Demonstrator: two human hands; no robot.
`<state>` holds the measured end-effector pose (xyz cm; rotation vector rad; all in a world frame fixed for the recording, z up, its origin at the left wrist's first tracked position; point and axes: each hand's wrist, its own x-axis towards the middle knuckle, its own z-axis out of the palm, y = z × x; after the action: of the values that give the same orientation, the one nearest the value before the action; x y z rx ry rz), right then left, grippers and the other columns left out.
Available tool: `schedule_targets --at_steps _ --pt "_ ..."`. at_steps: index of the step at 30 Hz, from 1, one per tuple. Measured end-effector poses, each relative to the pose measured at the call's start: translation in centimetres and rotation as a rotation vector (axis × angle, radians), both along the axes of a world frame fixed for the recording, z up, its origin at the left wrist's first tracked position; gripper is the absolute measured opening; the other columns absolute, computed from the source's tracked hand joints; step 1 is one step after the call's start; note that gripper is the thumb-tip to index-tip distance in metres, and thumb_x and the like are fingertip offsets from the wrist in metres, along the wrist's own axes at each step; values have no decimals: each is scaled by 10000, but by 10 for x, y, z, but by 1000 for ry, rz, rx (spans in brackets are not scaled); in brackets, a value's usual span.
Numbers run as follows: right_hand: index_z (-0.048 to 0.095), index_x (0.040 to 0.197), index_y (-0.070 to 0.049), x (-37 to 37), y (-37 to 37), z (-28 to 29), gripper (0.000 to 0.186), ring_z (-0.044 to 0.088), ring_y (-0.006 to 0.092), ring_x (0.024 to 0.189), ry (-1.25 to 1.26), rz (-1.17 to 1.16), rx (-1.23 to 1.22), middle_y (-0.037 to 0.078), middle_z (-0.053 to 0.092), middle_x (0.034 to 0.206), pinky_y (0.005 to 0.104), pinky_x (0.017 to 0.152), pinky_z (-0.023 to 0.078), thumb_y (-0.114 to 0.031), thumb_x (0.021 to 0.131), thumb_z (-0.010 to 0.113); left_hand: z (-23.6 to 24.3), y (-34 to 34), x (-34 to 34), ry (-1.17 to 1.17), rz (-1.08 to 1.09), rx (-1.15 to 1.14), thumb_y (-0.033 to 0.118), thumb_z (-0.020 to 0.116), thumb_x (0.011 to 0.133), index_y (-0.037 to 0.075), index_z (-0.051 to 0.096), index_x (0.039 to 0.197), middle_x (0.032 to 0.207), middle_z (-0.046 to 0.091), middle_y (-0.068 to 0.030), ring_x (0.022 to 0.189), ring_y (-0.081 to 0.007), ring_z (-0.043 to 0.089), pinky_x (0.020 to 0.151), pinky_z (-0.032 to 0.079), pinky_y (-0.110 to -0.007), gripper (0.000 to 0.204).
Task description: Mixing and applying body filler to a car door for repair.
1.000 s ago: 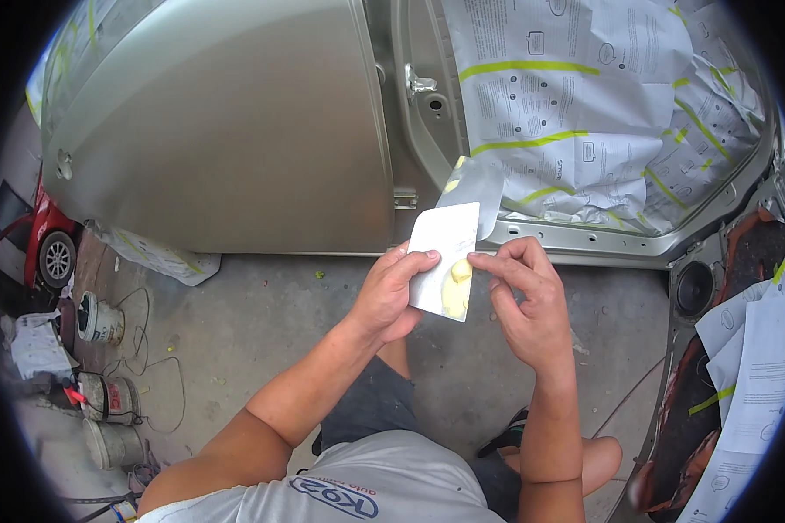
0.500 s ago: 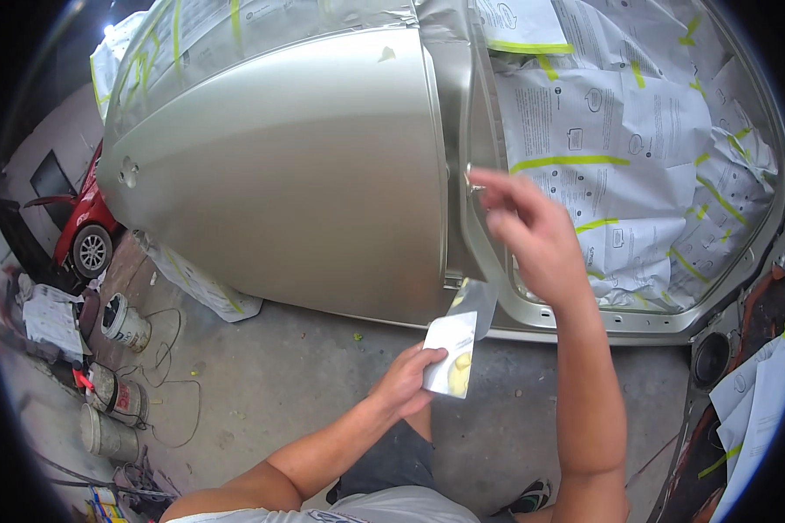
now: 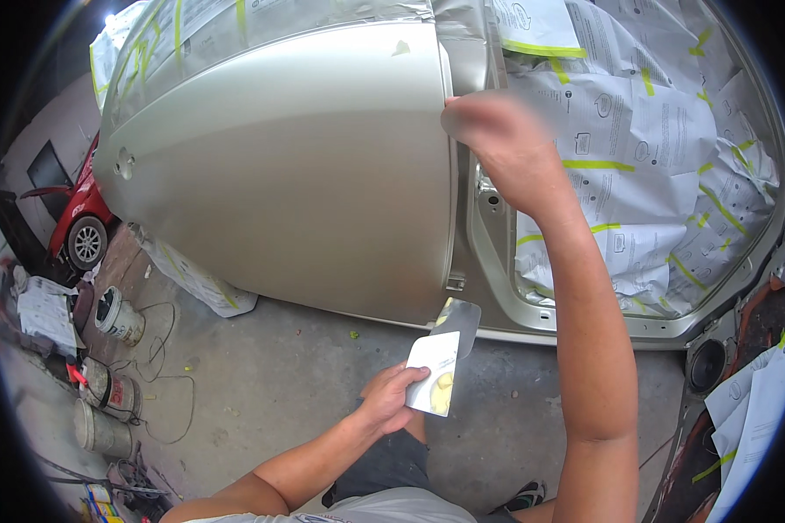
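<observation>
My left hand (image 3: 391, 397) holds a white card (image 3: 433, 383) with blobs of yellow filler on it, with a metal spreader blade (image 3: 459, 318) sticking out behind the card. My right hand (image 3: 493, 131), blurred, is raised to the rear edge of the silver car door (image 3: 296, 166), fingertips touching the edge near the top. Whether anything is on those fingertips cannot be made out. The door stands ajar beside the open door frame (image 3: 497, 288).
The car's opening is masked with paper sheets (image 3: 637, 148) and yellow-green tape. On the concrete floor (image 3: 270, 375) at the left stand several cans and tubs (image 3: 113, 318) with cables. A red car (image 3: 78, 218) is parked at far left. More papers (image 3: 750, 410) lie at right.
My right hand left the card, rose and reached the door's rear edge. My left hand dropped lower with the card and spreader. My view tilted up toward the door.
</observation>
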<state>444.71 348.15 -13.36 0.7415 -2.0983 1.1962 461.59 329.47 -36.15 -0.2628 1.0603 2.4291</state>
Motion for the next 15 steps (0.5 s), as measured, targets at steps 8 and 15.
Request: schedule_targets --at_steps 8,15 --pt "647 1210 -52 12 -15 -17 431 497 153 685 89 -73 -14 86 525 832 275 681 450 -44 806 499 -4 -7 1 -12 -15 14 93 514 932 -55 467 1280 1201 596 -155 1086 -241 604 965 474 -382 381" --pt "656 1203 -61 21 -11 -42 420 485 135 687 14 -46 -112 57 508 807 255 673 429 -38 809 513 -3 -8 3 -14 -5 7 88 520 927 -68 476 1264 1178 607 -164 1060 -246 617 944 487 -383 374"
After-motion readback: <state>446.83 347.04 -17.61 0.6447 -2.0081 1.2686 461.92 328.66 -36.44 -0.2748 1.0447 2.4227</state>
